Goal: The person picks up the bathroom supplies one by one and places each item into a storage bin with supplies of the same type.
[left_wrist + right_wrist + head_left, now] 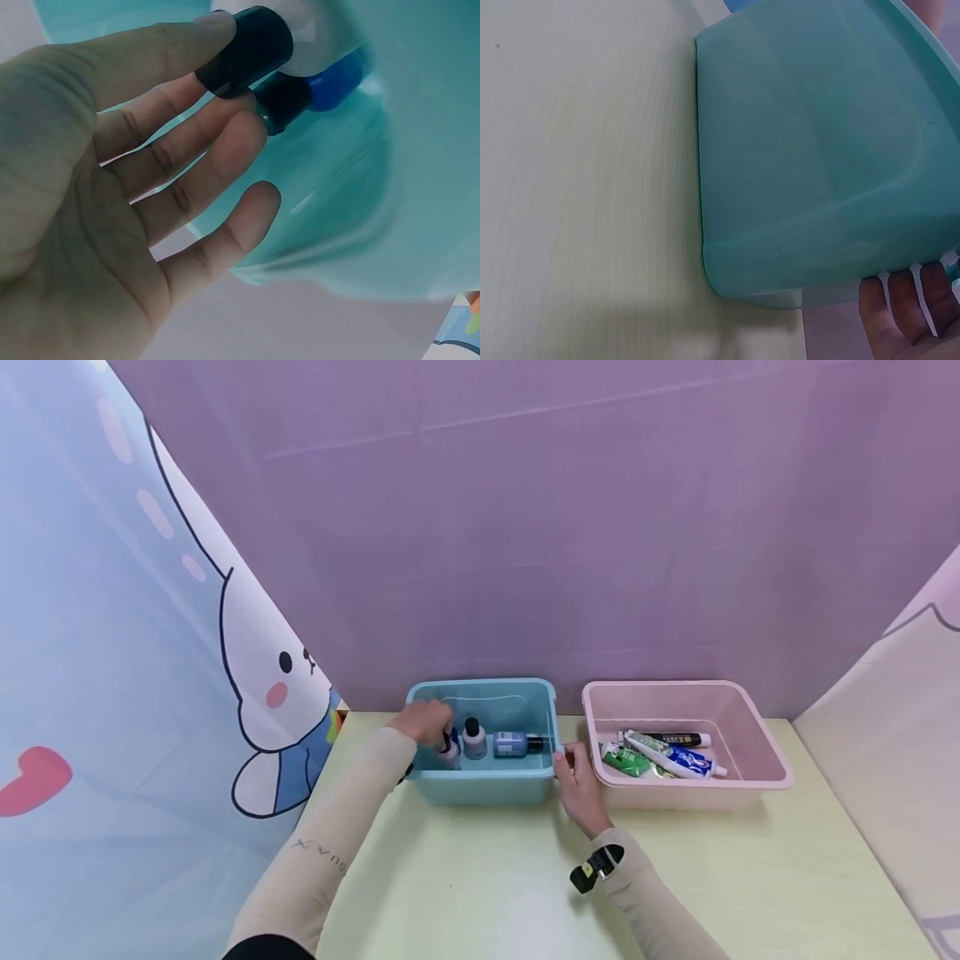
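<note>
My left hand point(426, 722) reaches into a teal plastic bin point(480, 789) from its left side. In the left wrist view its thumb and fingers pinch the black cap of a small white bottle point(319, 34), the other fingers spread apart. Just beyond is a blue bottle point(334, 88) with a black cap. A pale bottle point(474, 743) with a black cap stands nearby in the bin, and a blue labelled bottle point(512, 744) lies on its side. My right hand point(581, 789) grips the bin's front right corner, fingers point(907, 304) against the outer wall.
Right of the teal bin stands a pink bin point(686, 782) holding several tubes, among them a green tube point(628, 761) and a black tube point(678, 739). Both bins sit on a pale wooden table point(487, 877). A purple cloth point(525, 527) hangs behind, and a printed curtain point(150, 635) at left.
</note>
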`<action>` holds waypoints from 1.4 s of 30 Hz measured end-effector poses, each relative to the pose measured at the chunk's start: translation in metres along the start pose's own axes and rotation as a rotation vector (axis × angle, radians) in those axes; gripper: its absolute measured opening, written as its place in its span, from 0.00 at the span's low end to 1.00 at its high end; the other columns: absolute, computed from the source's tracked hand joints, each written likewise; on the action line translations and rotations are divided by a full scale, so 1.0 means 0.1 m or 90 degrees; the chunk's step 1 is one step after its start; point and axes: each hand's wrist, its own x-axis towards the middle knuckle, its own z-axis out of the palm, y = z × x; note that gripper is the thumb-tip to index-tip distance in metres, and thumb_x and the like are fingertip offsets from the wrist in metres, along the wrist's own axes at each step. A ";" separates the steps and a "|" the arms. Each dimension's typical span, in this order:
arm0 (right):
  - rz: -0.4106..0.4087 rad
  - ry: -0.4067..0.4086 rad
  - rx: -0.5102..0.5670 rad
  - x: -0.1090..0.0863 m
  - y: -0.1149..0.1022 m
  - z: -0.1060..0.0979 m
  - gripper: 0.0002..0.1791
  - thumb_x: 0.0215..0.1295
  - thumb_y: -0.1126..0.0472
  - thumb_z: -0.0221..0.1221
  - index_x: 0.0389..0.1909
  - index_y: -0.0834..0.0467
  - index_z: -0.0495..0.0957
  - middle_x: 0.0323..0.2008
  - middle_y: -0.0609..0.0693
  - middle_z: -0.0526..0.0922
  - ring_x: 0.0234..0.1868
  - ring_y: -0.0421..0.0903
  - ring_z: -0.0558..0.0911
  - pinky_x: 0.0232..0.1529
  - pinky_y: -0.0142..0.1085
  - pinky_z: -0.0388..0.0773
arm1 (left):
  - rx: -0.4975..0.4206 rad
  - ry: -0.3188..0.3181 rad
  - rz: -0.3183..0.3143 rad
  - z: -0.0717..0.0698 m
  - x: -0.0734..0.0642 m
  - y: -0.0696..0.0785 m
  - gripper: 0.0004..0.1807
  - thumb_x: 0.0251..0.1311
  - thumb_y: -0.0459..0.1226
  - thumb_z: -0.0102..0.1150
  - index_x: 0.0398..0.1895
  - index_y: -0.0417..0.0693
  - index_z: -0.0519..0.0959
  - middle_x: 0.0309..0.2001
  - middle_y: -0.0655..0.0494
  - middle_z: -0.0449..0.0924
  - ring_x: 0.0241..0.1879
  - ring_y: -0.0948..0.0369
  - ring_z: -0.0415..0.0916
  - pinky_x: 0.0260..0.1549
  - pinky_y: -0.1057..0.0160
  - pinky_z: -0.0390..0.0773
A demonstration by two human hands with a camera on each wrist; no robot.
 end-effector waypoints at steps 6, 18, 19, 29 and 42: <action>0.000 0.001 0.006 0.00 0.00 0.00 0.15 0.83 0.54 0.43 0.58 0.60 0.65 0.50 0.57 0.72 0.49 0.50 0.73 0.54 0.50 0.78 | 0.011 -0.004 0.000 0.02 0.04 0.01 0.25 0.61 0.31 0.69 0.13 0.53 0.66 0.21 0.60 0.57 0.25 0.61 0.57 0.26 0.63 0.64; -0.005 0.003 -0.006 -0.01 -0.01 0.00 0.15 0.83 0.54 0.43 0.58 0.60 0.65 0.49 0.56 0.73 0.47 0.48 0.73 0.48 0.35 0.77 | 0.055 -0.006 0.004 0.07 0.09 -0.03 0.28 0.58 0.27 0.65 0.09 0.52 0.59 0.19 0.59 0.50 0.21 0.60 0.50 0.22 0.63 0.58; -0.006 0.003 -0.004 -0.01 -0.02 0.00 0.15 0.83 0.54 0.43 0.58 0.61 0.65 0.49 0.57 0.72 0.47 0.47 0.73 0.48 0.35 0.77 | 0.060 -0.004 0.002 0.08 0.09 -0.03 0.27 0.58 0.27 0.65 0.10 0.52 0.60 0.19 0.59 0.51 0.22 0.60 0.53 0.22 0.63 0.60; 0.001 0.000 -0.002 -0.01 -0.02 0.00 0.15 0.83 0.54 0.43 0.59 0.61 0.65 0.49 0.56 0.72 0.48 0.47 0.73 0.50 0.38 0.77 | 0.094 0.024 0.005 0.21 0.10 -0.06 0.26 0.59 0.27 0.62 0.10 0.52 0.60 0.18 0.59 0.52 0.21 0.60 0.56 0.23 0.62 0.62; 0.006 -0.005 -0.004 0.00 0.00 -0.01 0.18 0.83 0.53 0.43 0.60 0.62 0.64 0.50 0.57 0.72 0.48 0.49 0.73 0.51 0.38 0.76 | -0.043 0.102 0.029 0.08 -0.08 -0.09 0.20 0.66 0.37 0.67 0.18 0.51 0.68 0.21 0.59 0.59 0.25 0.60 0.59 0.28 0.61 0.64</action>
